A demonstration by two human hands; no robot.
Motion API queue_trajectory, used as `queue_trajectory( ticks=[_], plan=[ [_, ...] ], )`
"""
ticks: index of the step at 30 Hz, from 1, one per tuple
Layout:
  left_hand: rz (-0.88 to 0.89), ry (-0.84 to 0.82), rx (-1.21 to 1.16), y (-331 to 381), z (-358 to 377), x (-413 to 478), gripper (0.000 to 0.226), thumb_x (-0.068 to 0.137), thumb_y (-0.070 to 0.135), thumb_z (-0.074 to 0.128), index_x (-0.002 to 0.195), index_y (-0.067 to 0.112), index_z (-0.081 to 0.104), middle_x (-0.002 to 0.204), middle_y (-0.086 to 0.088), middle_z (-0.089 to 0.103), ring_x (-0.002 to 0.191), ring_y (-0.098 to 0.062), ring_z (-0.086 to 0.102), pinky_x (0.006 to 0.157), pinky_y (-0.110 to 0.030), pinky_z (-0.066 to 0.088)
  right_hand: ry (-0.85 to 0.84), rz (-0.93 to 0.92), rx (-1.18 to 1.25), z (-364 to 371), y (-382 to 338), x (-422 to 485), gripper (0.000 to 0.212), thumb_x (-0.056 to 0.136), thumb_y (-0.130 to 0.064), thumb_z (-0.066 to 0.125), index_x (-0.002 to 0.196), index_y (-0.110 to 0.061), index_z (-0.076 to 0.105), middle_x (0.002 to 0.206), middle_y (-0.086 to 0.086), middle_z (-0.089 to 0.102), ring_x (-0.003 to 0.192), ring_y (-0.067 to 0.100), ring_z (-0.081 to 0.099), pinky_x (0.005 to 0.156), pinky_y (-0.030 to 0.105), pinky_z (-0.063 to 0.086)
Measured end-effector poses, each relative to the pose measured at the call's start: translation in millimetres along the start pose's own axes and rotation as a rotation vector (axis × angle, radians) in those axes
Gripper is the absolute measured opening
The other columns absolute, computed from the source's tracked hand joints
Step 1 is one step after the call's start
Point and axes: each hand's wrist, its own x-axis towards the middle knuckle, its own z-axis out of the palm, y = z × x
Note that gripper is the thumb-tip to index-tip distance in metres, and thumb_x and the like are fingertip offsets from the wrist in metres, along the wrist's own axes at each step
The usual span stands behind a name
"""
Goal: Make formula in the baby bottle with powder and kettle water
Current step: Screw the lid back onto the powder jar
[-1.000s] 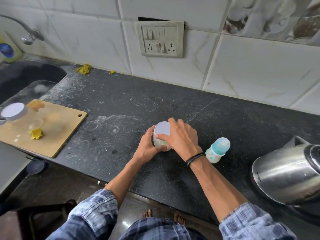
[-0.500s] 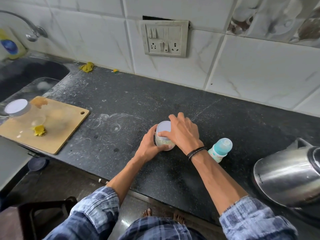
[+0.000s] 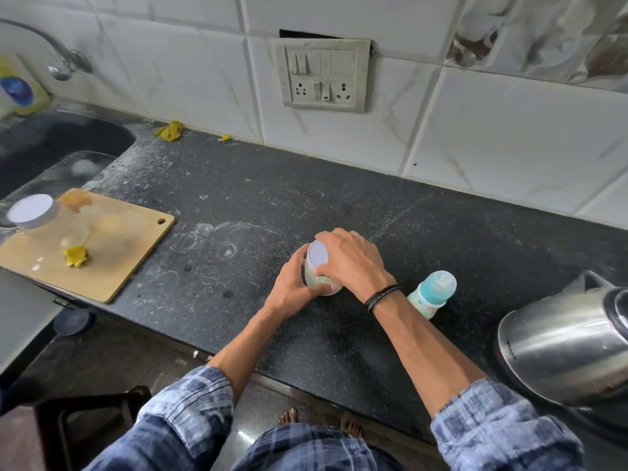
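Powder jar (image 3: pixel 316 278), white lid on, stands on the dark counter (image 3: pixel 272 198) mid-scene, near the front edge. Left hand (image 3: pixel 292 288) wraps the jar body from the left, fingers curled round it. Right hand (image 3: pixel 353 263) comes over from the right, fingers curled round the lid rim and upper side of the jar. Black band on the right wrist.

Baby bottle (image 3: pixel 431 294), teal cap on, stands upright just right of the right wrist; can't tell if they touch. Steel kettle (image 3: pixel 560 345) at the near right, apart from the bottle.

Wooden cutting board (image 3: pixel 129 263) far left on the counter, with a second white-lidded jar (image 3: pixel 30 210) at its left end and a yellow lump (image 3: pixel 76 256) on it. Sink (image 3: pixel 51 144) and tap (image 3: pixel 64 62) far left. Yellow rag (image 3: pixel 170 130) by the wall. Switch plate (image 3: pixel 323 74) on the tiles.
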Motion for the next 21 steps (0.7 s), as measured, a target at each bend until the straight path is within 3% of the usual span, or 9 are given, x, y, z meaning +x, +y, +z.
queue_trajectory(
  ticks=[5, 9, 12, 15, 21],
  plan=[
    [0.009, -0.007, 0.017, 3.9, -1.6, -1.8, 0.085, 0.064, 0.035, 0.088, 0.12, 0.073, 0.039, 0.124, 0.032, 0.058, 0.118, 0.002, 0.056, 0.103, -0.042, 0.049, 0.057, 0.052, -0.009, 1.1, 0.4, -0.4, 0.067, 0.088, -0.056, 0.072, 0.14, -0.018, 0.051, 0.134, 0.011, 0.053, 0.122, 0.032, 0.054, 0.089, 0.041, 0.05],
    [0.003, 0.004, 0.023, 3.9, 0.3, -1.7, 0.084, 0.06, 0.042, 0.089, 0.119, 0.074, 0.038, 0.127, 0.021, 0.061, 0.119, -0.007, 0.058, 0.103, -0.047, 0.049, 0.011, -0.031, -0.015, -0.4, 1.2, -1.0, 0.067, 0.09, -0.04, 0.076, 0.148, -0.023, 0.048, 0.141, 0.007, 0.052, 0.127, 0.03, 0.054, 0.095, 0.043, 0.051],
    [0.008, 0.003, 0.038, 6.1, -1.3, -3.1, 0.085, 0.061, 0.043, 0.089, 0.12, 0.074, 0.036, 0.128, 0.023, 0.06, 0.12, -0.004, 0.057, 0.103, -0.045, 0.048, 0.035, 0.005, -0.051, 2.9, -0.7, -1.7, 0.06, 0.09, -0.049, 0.073, 0.14, -0.02, 0.055, 0.134, 0.008, 0.055, 0.122, 0.03, 0.055, 0.09, 0.04, 0.05],
    [0.015, 0.003, 0.03, 5.9, -2.2, -3.4, 0.085, 0.064, 0.04, 0.088, 0.125, 0.07, 0.037, 0.13, 0.024, 0.059, 0.123, -0.003, 0.055, 0.105, -0.045, 0.047, 0.077, 0.05, -0.051, 1.4, 0.3, -1.7, 0.068, 0.087, -0.062, 0.069, 0.137, -0.018, 0.054, 0.133, 0.01, 0.053, 0.12, 0.032, 0.053, 0.089, 0.041, 0.049],
    [0.012, 0.005, 0.041, 3.4, -0.7, -2.6, 0.084, 0.06, 0.045, 0.087, 0.122, 0.071, 0.037, 0.13, 0.02, 0.059, 0.121, -0.008, 0.058, 0.104, -0.047, 0.048, -0.014, -0.003, -0.026, 1.7, 1.4, -0.8, 0.068, 0.088, -0.049, 0.075, 0.145, -0.021, 0.052, 0.138, 0.007, 0.052, 0.125, 0.03, 0.054, 0.093, 0.043, 0.05]
  ],
)
